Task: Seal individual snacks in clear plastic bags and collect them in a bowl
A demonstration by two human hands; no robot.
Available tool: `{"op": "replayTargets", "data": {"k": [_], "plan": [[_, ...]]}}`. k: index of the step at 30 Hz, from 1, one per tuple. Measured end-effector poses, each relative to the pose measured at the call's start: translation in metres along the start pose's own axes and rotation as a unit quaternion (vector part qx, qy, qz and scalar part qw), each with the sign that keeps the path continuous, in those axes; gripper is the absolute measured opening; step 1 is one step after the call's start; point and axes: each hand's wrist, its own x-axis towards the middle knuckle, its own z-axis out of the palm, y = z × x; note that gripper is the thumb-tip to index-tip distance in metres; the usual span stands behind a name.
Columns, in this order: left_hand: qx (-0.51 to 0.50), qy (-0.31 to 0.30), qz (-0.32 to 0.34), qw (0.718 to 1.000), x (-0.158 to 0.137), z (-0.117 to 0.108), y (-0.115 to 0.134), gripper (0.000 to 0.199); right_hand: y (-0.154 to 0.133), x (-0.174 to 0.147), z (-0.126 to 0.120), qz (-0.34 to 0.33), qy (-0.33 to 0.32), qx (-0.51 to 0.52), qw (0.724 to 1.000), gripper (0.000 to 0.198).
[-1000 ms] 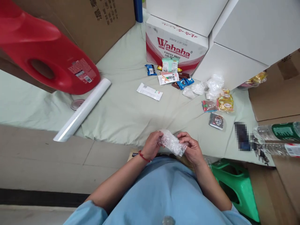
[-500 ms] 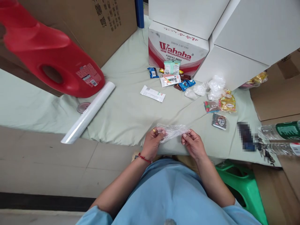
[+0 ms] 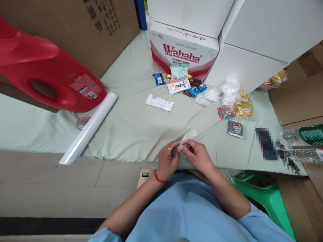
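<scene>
My left hand (image 3: 169,160) and my right hand (image 3: 198,155) meet just past the near edge of the cloth-covered table. Between their fingertips is a crumpled piece of clear plastic film (image 3: 189,135), one bunched end sticking up beyond the fingers. My left fingers are curled round its lower part, which they partly hide. The thumb and fingertips of my right hand pinch it close beside the left. Farther off, a white snack packet (image 3: 159,102) lies flat on the green cloth (image 3: 131,124).
A white roll (image 3: 88,129) and a red jug (image 3: 50,74) are on the left. Wrapped snacks (image 3: 179,86) lie before a Wahaha carton (image 3: 184,50). Crumpled clear plastic (image 3: 229,90), a dark square packet (image 3: 235,128), keys (image 3: 290,161) and bottles (image 3: 311,136) sit rightward.
My hands have come together, the right one moving left toward the other. The film, stretched between them before, is now bunched up. The view has shifted slightly.
</scene>
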Motion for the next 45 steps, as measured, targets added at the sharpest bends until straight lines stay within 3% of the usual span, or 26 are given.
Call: {"op": "replayTargets", "data": {"k": [3,7,11,14,17,20,24,29,31,33,36,38,41,43,45], "plan": [[-0.038,-0.032,0.023,0.998,-0.004,-0.004,0.004,0.038,0.005,0.015,0.014,-0.04,0.034,-0.044,0.998,0.012],[-0.055,0.03,-0.046,0.997,0.0,-0.007,0.005,0.021,0.008,0.017,0.019,-0.085,0.044,-0.026,0.995,0.008],[-0.14,0.104,-0.129,0.976,0.008,-0.004,0.0,0.03,0.008,0.013,0.009,-0.047,0.013,0.045,0.998,0.013],[-0.259,0.162,-0.189,0.933,0.014,-0.003,-0.002,0.033,0.012,0.009,-0.002,-0.004,0.013,0.128,0.992,0.021],[-0.354,0.195,-0.235,0.884,0.021,-0.006,-0.002,0.036,0.021,0.003,-0.011,0.042,0.014,0.245,0.968,0.025],[-0.401,0.226,-0.239,0.855,0.028,-0.012,-0.001,0.036,0.029,-0.003,-0.017,0.053,0.031,0.332,0.941,0.022],[-0.439,0.22,-0.224,0.842,0.033,-0.023,-0.004,0.029,0.032,-0.009,-0.026,0.048,0.069,0.381,0.921,0.018],[-0.45,0.217,-0.24,0.832,0.039,-0.034,-0.015,0.024,0.042,-0.013,-0.044,0.086,0.095,0.419,0.899,0.022],[-0.444,0.225,-0.242,0.832,0.041,-0.035,-0.017,0.024,0.052,-0.013,-0.051,0.114,0.087,0.39,0.909,0.026],[-0.434,0.227,-0.237,0.839,0.042,-0.036,-0.018,0.027,0.061,-0.012,-0.059,0.134,0.079,0.295,0.943,0.028],[-0.423,0.217,-0.23,0.849,0.041,-0.033,-0.014,0.029,0.063,-0.008,-0.069,0.078,0.113,0.078,0.987,0.031],[-0.423,0.212,-0.227,0.851,0.039,-0.03,-0.01,0.031,0.056,-0.003,-0.071,-0.015,0.13,-0.049,0.99,0.041],[-0.432,0.202,-0.227,0.849,0.037,-0.025,-0.003,0.034,0.043,0.011,-0.065,-0.126,0.107,-0.163,0.973,0.057],[-0.433,0.17,-0.24,0.852,0.034,-0.023,-0.001,0.032,0.039,0.024,-0.055,-0.147,0.084,-0.177,0.97,0.064],[-0.41,0.129,-0.249,0.868,0.029,-0.024,0.0,0.027,0.042,0.037,-0.046,-0.129,0.057,-0.15,0.979,0.053]]}}
